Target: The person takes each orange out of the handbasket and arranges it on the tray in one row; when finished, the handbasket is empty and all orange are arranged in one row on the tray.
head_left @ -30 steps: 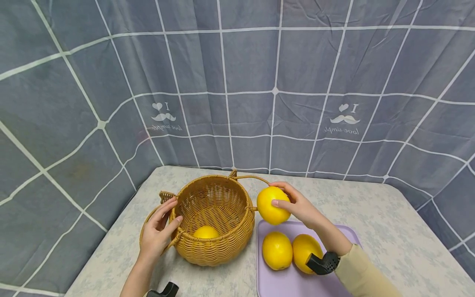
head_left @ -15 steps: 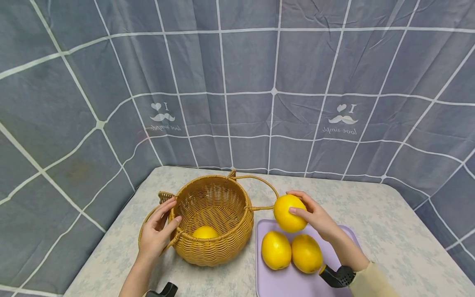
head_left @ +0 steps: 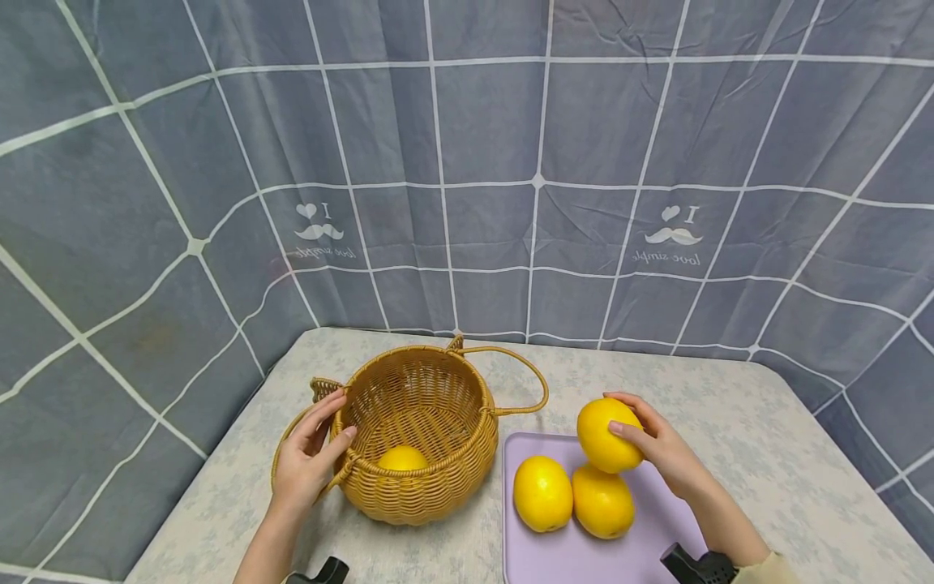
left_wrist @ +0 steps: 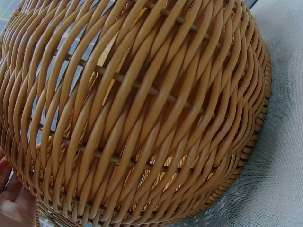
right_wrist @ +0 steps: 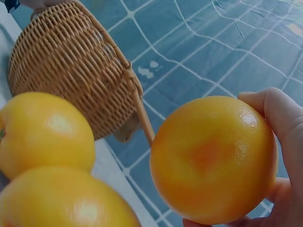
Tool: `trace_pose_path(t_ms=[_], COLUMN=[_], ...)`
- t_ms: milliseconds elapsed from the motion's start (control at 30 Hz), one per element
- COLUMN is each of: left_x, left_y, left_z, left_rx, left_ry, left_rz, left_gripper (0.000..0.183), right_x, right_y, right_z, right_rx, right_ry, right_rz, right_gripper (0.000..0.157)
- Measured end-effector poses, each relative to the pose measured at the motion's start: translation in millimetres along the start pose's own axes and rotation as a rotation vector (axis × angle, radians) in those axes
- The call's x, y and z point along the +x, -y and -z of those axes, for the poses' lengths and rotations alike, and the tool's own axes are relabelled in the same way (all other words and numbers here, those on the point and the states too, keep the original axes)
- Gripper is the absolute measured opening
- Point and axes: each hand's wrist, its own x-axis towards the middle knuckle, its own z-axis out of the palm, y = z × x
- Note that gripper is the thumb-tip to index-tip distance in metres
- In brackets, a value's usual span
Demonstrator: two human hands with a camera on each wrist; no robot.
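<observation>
My right hand [head_left: 660, 446] grips a glossy yellow orange [head_left: 610, 435], thumb on the near side and fingers behind it. In the head view this orange overlaps the top of another orange [head_left: 603, 501] on the lilac tray [head_left: 584, 560]. A further orange [head_left: 543, 493] sits beside that one. My left hand [head_left: 310, 454] holds the left rim of a round wicker basket [head_left: 423, 495], which stands upright. Inside it lies one orange [head_left: 403, 458]. The right wrist view shows the held orange [right_wrist: 213, 161] from close up, dimple toward the camera.
A looped handle [head_left: 525, 381] sticks out from the basket's right side toward the tray. The patterned tabletop [head_left: 788, 454] extends right of the tray. Behind hangs a grey curtain [head_left: 489, 227] with white grid lines.
My right hand has carried the orange right and down, away from the basket handle to over the tray. The left hand and basket have stayed in place.
</observation>
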Motion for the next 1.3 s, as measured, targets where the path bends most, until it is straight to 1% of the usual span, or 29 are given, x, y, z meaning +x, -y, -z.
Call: trace_pose_path(t_ms=[233,500,767,1033,1300], left_x=[-0.1,0.4,0.8,0.2,0.4], left_y=[-0.6,0.6,2.6,2.0,2.6], left_z=[0.0,0.2,0.5,0.0,-0.1], left_rx=[-0.004,-0.010,-0.002,-0.028,-0.032], left_ry=[0.009,0.004,-0.003,0.002,-0.004], left_rz=[-0.019,-0.029,0.004,-0.027,-0.030], left_gripper=[0.043,0.042,0.043,0.042,0.042], right_x=[-8.0,-13.5,-18.4,-24.8,-30.3], right_y=[-14.7,-25.6,-33.5,-40.0,-47.9], right_z=[10.7,15.9,21.7,26.0,29.4], right_rx=[-0.020,-0.016,0.003,-0.004,-0.031], right_ry=[-0.014,-0.056,-0.062,-0.071,-0.061], right_rz=[-0.052,-0.104,-0.132,-0.186,-0.224], right_gripper=[0.051,0.052,0.054,0.055,0.057])
